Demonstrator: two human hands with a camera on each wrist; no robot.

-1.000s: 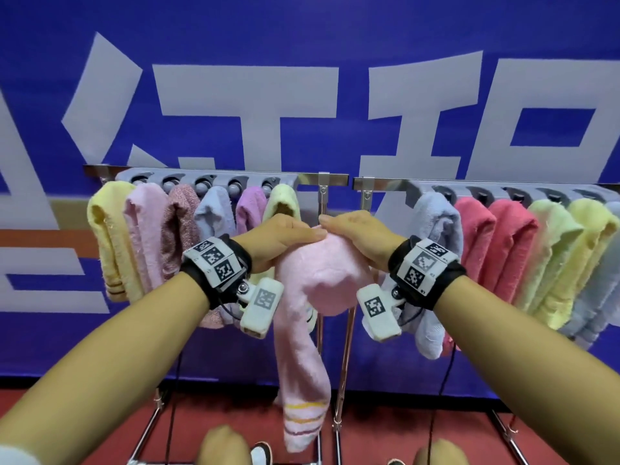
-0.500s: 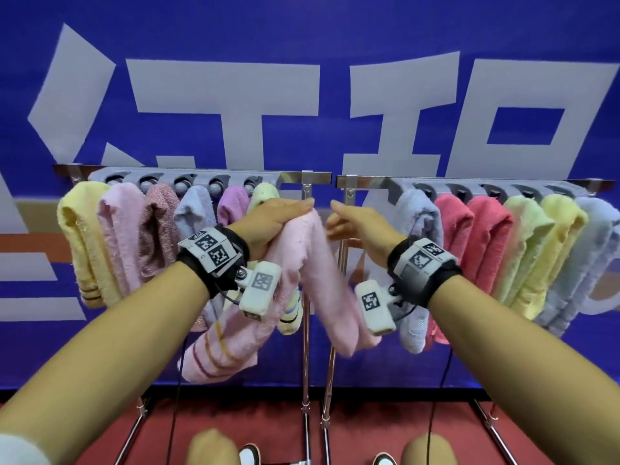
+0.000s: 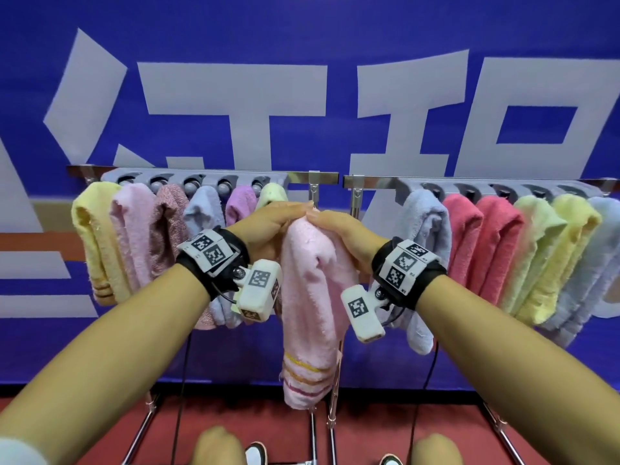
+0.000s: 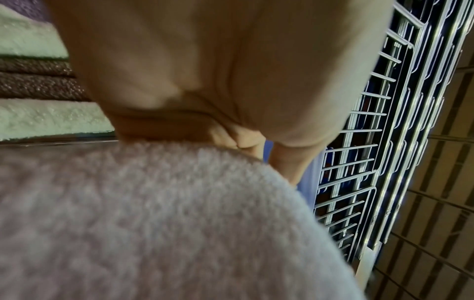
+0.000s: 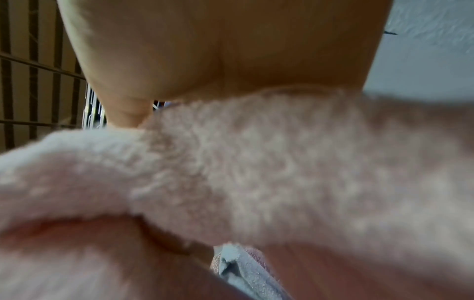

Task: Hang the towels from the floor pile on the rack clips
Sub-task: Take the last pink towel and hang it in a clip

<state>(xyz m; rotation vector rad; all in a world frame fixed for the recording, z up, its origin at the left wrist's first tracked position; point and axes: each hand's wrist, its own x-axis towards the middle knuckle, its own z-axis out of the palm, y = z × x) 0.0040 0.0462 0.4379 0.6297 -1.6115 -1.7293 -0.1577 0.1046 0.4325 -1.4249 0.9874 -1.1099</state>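
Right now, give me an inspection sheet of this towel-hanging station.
Surface: red floor under the racks; no towel pile in view.
Job's things: pink towel held bunched at its top, hanging before the gap between left rack and right rack; both racks carry hung towels.
Clutter: nothing seen.
Grippers: left hand and right hand both grip the pink towel's top.
Cables: thin black cables drop from the wrist cameras.
Surroundings: blue banner with grey characters; wire mesh in the left wrist view.
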